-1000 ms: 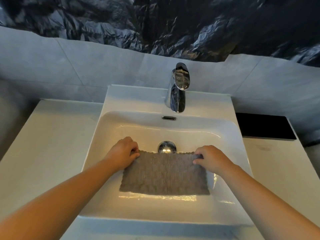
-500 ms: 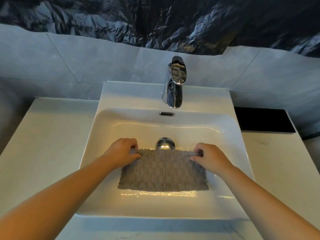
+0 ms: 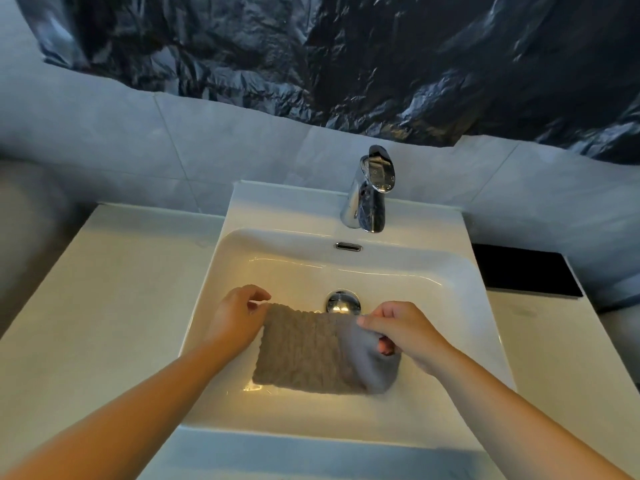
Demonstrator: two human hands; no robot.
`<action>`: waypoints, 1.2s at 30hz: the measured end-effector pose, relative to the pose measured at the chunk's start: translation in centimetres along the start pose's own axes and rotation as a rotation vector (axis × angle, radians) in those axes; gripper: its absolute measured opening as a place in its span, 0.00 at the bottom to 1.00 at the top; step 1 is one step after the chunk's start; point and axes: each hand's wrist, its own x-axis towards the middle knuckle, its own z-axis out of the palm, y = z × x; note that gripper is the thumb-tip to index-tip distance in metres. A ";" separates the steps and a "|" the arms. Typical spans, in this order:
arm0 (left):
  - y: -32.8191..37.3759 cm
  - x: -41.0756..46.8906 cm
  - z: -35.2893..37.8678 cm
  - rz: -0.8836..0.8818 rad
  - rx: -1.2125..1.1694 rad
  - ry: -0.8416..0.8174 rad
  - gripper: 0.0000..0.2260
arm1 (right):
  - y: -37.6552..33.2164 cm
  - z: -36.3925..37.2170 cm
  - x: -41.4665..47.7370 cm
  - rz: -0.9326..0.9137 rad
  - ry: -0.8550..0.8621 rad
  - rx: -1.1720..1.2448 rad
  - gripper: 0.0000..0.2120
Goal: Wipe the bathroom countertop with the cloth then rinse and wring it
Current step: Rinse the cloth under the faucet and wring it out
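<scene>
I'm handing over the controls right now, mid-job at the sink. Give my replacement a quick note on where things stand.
Left hand: at the upper-left corner of the cloth, fingers curled; pinch unclear.
Right hand: grips the cloth's bunched right edge.
The cloth is low in the sink basin, in front of the drain.
No water visibly runs from the faucet.
Done: the cloth is off the countertop, so wiping looks finished.
To do: rinse under the faucet, then wring.

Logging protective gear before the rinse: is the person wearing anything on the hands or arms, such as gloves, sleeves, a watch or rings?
No. The left hand and right hand have no gloves. The left forearm and right forearm are uncovered to the frame's edge, so no sleeves show. No watch, bracelet or ring is visible on the parts in view.
</scene>
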 end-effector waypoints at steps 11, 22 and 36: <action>-2.1 -3.6 -4.4 -0.076 -0.062 -0.029 0.06 | -5.0 9.1 3.0 -0.008 -0.094 -0.259 0.05; -1.0 -0.6 -0.3 -0.266 0.028 -0.143 0.17 | 0.4 7.6 1.7 0.033 -0.108 -0.307 0.05; 0.0 2.3 2.1 -0.088 0.250 -0.057 0.08 | 2.2 7.0 0.1 0.005 -0.369 -0.134 0.10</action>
